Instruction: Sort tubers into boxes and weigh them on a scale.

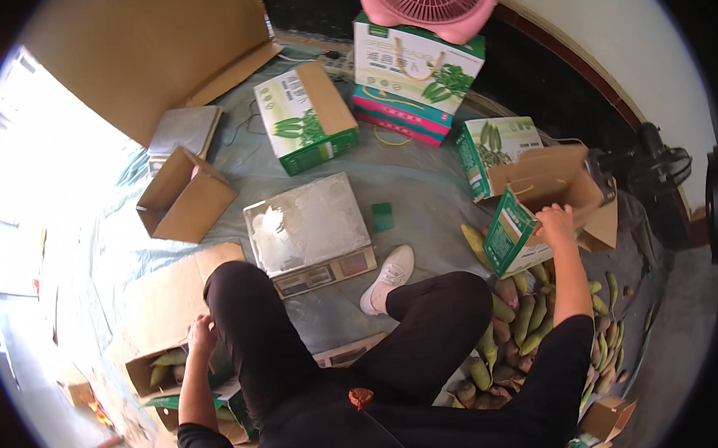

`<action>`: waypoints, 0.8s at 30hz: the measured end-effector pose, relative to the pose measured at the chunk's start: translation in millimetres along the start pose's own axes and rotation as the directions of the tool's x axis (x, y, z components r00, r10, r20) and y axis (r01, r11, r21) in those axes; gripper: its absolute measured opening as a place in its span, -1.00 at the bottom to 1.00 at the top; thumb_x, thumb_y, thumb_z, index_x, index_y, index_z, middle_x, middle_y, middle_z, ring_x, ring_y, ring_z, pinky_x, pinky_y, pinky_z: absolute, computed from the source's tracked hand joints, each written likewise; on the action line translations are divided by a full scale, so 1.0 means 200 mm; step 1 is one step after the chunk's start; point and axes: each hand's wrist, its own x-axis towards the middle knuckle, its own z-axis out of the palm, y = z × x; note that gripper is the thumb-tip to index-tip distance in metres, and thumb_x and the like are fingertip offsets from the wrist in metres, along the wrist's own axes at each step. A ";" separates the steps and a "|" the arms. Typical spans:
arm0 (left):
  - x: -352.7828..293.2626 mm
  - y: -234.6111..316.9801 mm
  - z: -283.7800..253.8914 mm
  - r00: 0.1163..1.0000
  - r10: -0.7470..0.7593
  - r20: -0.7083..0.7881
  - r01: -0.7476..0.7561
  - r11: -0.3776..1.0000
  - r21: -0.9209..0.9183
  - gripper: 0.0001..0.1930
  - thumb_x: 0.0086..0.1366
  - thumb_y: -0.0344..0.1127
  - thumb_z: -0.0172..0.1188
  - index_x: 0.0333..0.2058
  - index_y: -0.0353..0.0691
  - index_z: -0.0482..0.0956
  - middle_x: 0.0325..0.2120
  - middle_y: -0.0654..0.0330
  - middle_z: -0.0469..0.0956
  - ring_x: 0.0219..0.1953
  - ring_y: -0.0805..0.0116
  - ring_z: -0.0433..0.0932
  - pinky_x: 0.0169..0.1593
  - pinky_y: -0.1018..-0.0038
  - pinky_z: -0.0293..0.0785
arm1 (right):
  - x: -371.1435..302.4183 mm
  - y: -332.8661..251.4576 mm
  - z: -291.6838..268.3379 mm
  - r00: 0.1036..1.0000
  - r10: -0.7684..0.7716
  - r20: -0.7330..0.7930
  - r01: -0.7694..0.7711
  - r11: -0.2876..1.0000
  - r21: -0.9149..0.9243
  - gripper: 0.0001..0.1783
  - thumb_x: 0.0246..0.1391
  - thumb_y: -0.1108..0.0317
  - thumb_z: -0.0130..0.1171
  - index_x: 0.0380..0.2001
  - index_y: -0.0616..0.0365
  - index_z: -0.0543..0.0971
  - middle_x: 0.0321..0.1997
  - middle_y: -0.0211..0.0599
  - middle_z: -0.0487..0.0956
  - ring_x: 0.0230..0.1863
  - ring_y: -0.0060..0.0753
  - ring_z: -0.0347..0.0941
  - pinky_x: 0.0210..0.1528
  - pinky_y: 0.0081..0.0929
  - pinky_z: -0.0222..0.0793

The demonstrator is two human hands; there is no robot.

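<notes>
At the right, my right hand point(557, 222) grips the rim of an open green-and-white carton point(513, 232), which is tilted over a pile of green radishes point(531, 312). The carton's brown inner side faces up. My left hand point(202, 333) is beside my left knee with its fingers curled in. Whatever it may hold is hidden. Just below it stands an open cardboard box point(153, 369) with several green radishes point(169, 359) inside.
A flat scale point(307, 226) lies before my feet; another scale point(185, 131) stands farther left. Nearby are an empty brown box point(185, 195) and a closed printed carton point(305, 118). A pink fan point(432, 4) tops stacked cartons point(416, 61). A black fan point(653, 159) stands at right.
</notes>
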 end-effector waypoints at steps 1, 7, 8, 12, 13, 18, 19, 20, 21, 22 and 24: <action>0.00 -0.01 0.00 1.000 0.018 -0.019 -0.018 1.000 -0.018 -0.75 0.06 -0.33 0.14 -0.23 -0.10 0.57 -0.21 0.08 0.52 -0.08 0.11 0.46 0.04 0.16 0.25 | -0.01 -0.03 -0.05 1.000 0.020 0.016 -0.022 0.997 0.077 -0.78 -0.35 0.35 0.32 -0.51 0.06 0.54 -0.41 -0.31 0.50 -0.14 -0.22 0.37 -0.03 -0.12 0.15; 0.03 0.00 -0.04 0.980 0.048 -0.191 -0.104 0.950 -0.296 -0.80 0.06 -0.37 0.18 -0.28 -0.19 0.58 -0.25 0.06 0.52 -0.12 0.06 0.48 -0.02 0.27 0.36 | -0.01 -0.24 -0.30 0.974 0.028 -0.227 0.061 0.925 0.376 -0.75 -0.24 0.36 0.26 -0.43 0.19 0.47 -0.39 -0.21 0.47 -0.22 -0.06 0.40 -0.23 -0.16 0.29; 0.03 -0.02 -0.06 0.968 0.054 -0.246 -0.136 0.933 -0.332 -0.81 0.06 -0.40 0.18 -0.29 -0.22 0.58 -0.26 0.05 0.53 -0.12 0.07 0.49 -0.04 0.30 0.38 | 0.00 -0.30 -0.36 0.973 0.012 -0.231 0.077 0.924 0.374 -0.75 -0.24 0.36 0.26 -0.43 0.19 0.47 -0.39 -0.21 0.47 -0.22 -0.06 0.40 -0.23 -0.16 0.29; 0.02 -0.06 -0.16 0.891 0.043 -0.452 -0.272 0.847 -0.456 -0.82 0.10 -0.46 0.15 -0.27 -0.27 0.57 -0.31 0.06 0.55 -0.17 0.13 0.52 -0.07 0.37 0.40 | 0.02 -0.61 -0.66 0.925 -0.084 -0.372 0.260 0.853 0.452 -0.76 -0.18 0.37 0.20 -0.39 0.23 0.46 -0.37 -0.12 0.46 -0.22 -0.01 0.40 -0.24 -0.16 0.33; 0.01 -0.03 -0.22 0.874 0.022 -0.486 -0.292 0.823 -0.487 -0.82 0.11 -0.47 0.14 -0.26 -0.27 0.57 -0.31 0.07 0.55 -0.17 0.17 0.53 -0.08 0.40 0.41 | 0.02 -0.70 -0.72 0.904 -0.117 -0.411 0.319 0.825 0.467 -0.77 -0.18 0.36 0.22 -0.43 0.22 0.45 -0.38 -0.15 0.46 -0.22 -0.04 0.40 -0.23 -0.15 0.34; -0.11 0.11 -0.47 0.799 -0.053 -0.599 -0.385 0.721 -0.577 -0.82 0.17 -0.52 0.08 -0.24 -0.30 0.56 -0.29 0.13 0.56 -0.15 0.33 0.52 -0.05 0.48 0.38 | 0.07 -1.24 -0.98 0.836 -0.347 -0.424 0.508 0.782 0.361 -0.83 -0.14 0.35 0.18 -0.45 0.18 0.48 -0.37 -0.19 0.49 -0.21 -0.08 0.42 -0.23 -0.17 0.39; -0.14 0.16 -0.52 0.765 -0.052 -0.642 -0.440 0.685 -0.580 -0.82 0.18 -0.52 0.07 -0.23 -0.31 0.55 -0.29 0.13 0.56 -0.15 0.33 0.51 -0.03 0.47 0.37 | 0.08 -1.36 -1.02 0.811 -0.385 -0.440 0.552 0.752 0.360 -0.83 -0.13 0.34 0.17 -0.47 0.19 0.47 -0.38 -0.18 0.49 -0.21 -0.06 0.42 -0.23 -0.17 0.39; -0.18 0.21 -0.57 0.746 -0.038 -0.665 -0.465 0.685 -0.561 -0.81 0.17 -0.55 0.05 -0.23 -0.33 0.54 -0.27 0.13 0.56 -0.14 0.31 0.50 -0.01 0.45 0.36 | 0.09 -1.49 -1.05 0.785 -0.426 -0.450 0.593 0.726 0.348 -0.85 -0.13 0.35 0.16 -0.47 0.18 0.48 -0.38 -0.21 0.50 -0.22 -0.08 0.43 -0.24 -0.18 0.41; -0.21 0.28 -0.62 0.749 -0.026 -0.662 -0.473 0.678 -0.562 -0.81 0.17 -0.55 0.05 -0.23 -0.33 0.54 -0.27 0.13 0.56 -0.14 0.31 0.50 -0.01 0.45 0.36 | 0.10 -1.60 -1.07 0.764 -0.456 -0.456 0.622 0.710 0.330 -0.87 -0.13 0.36 0.16 -0.48 0.16 0.49 -0.38 -0.24 0.50 -0.22 -0.11 0.44 -0.24 -0.19 0.43; -0.25 0.35 -0.66 0.719 0.004 -0.695 -0.515 0.675 -0.529 -0.81 0.16 -0.57 0.05 -0.24 -0.33 0.54 -0.26 0.12 0.55 -0.12 0.29 0.50 0.00 0.45 0.36 | 0.11 -1.73 -1.08 0.720 -0.474 -0.506 0.665 0.679 0.311 -0.93 -0.10 0.38 0.11 -0.51 0.13 0.51 -0.40 -0.24 0.52 -0.26 -0.15 0.47 -0.29 -0.21 0.45; -0.31 0.48 -0.72 0.662 0.071 -0.746 -0.584 0.672 -0.455 -0.79 0.13 -0.60 0.07 -0.24 -0.34 0.54 -0.24 0.08 0.55 -0.10 0.25 0.50 0.02 0.45 0.35 | 0.10 -2.00 -1.09 0.678 -0.494 -0.544 0.703 0.650 0.287 -0.94 -0.07 0.39 0.05 -0.51 0.08 0.51 -0.42 -0.27 0.54 -0.30 -0.22 0.49 -0.32 -0.24 0.47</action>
